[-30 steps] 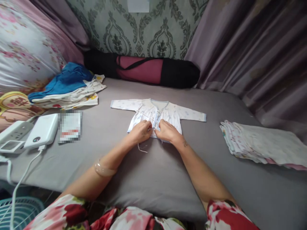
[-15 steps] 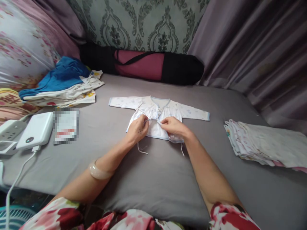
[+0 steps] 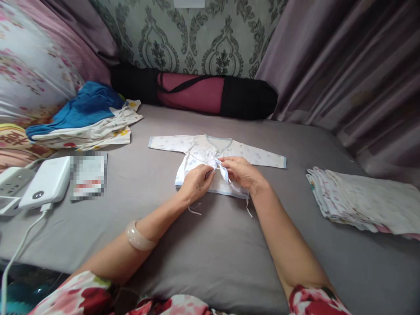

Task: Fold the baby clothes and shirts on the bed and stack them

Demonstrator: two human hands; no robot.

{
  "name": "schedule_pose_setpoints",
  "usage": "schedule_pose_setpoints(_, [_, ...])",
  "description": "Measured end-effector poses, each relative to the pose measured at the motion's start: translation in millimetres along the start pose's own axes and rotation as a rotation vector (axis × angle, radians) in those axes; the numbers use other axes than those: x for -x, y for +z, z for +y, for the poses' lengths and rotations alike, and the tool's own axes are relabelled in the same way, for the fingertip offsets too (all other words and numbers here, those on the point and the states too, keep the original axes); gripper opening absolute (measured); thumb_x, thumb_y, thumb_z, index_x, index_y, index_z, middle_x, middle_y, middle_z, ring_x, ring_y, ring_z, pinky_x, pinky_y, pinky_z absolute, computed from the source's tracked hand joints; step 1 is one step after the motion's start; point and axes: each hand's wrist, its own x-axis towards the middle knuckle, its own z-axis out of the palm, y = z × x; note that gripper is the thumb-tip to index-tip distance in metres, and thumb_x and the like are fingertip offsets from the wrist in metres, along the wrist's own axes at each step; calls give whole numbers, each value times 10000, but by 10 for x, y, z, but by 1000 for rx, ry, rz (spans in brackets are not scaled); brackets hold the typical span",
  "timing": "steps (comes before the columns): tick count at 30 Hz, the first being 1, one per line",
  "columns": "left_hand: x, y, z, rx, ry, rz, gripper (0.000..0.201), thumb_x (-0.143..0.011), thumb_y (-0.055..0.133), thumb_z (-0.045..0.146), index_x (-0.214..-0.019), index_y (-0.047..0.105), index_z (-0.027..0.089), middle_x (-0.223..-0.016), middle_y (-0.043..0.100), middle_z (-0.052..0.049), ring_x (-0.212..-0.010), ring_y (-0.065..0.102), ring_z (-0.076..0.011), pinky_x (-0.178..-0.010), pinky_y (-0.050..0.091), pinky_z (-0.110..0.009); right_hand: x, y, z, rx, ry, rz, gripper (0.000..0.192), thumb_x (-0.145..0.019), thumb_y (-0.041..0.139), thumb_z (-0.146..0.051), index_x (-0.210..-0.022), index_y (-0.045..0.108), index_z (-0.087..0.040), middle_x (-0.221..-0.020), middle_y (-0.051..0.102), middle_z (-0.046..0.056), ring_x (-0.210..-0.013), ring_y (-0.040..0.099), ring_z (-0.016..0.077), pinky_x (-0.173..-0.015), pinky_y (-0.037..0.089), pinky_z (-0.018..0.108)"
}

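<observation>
Grey bed [image 3: 210, 245]: left hand [image 3: 196, 182] and right hand [image 3: 240, 172], fingers pinched on baby shirt [image 3: 210, 153] ties

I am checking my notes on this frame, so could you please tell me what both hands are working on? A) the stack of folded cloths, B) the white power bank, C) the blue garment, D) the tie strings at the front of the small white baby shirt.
D: the left hand and right hand meet at the tie strings on the front of the baby shirt, which lies spread on the grey bed.
</observation>
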Motion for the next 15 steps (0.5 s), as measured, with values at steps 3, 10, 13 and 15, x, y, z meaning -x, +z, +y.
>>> schedule_pose_setpoints(3, [-6, 50, 21, -10, 9, -29, 190, -939, 474, 241, -909, 652, 179, -817, 625, -45, -748, 590, -169, -733, 467, -278, -9, 60, 47, 44, -13, 34, 266, -663, 603, -133, -917, 683, -141, -520, 550, -48, -406, 459, 77, -380, 387, 171])
schedule_pose_setpoints(10, [-35, 129, 44, 28, 41, -98, 193, -913, 442, 177, -830, 617, 174, -835, 613, -48, -750, 579, -169, -714, 463, -269, 7, 151, 50, 87, -55, 60, 279, -673, 572, -119, -929, 682, -137, -539, 581, -37, -413, 492, 79, -382, 393, 163])
schedule_pose_setpoints(13, [-62, 126, 71, 102, 2, -106, 169, -874, 458, 128, -779, 595, 161, -788, 621, -39, -718, 571, -163, -698, 453, -261, 0, 165, 47, 67, -50, 100, 303, -679, 561, -121, -963, 666, -131, -554, 589, -36, -430, 523, 91, -390, 413, 174])
schedule_pose_setpoints(15, [-78, 125, 89, 149, -42, -109, 160, -852, 470, 109, -752, 585, 159, -750, 624, -25, -690, 568, -157, -673, 438, -251, -11, 170, 55, 55, -49, 121, 318, -683, 561, -126, -988, 652, -133, -574, 601, -33, -451, 546, 99, -405, 433, 181])
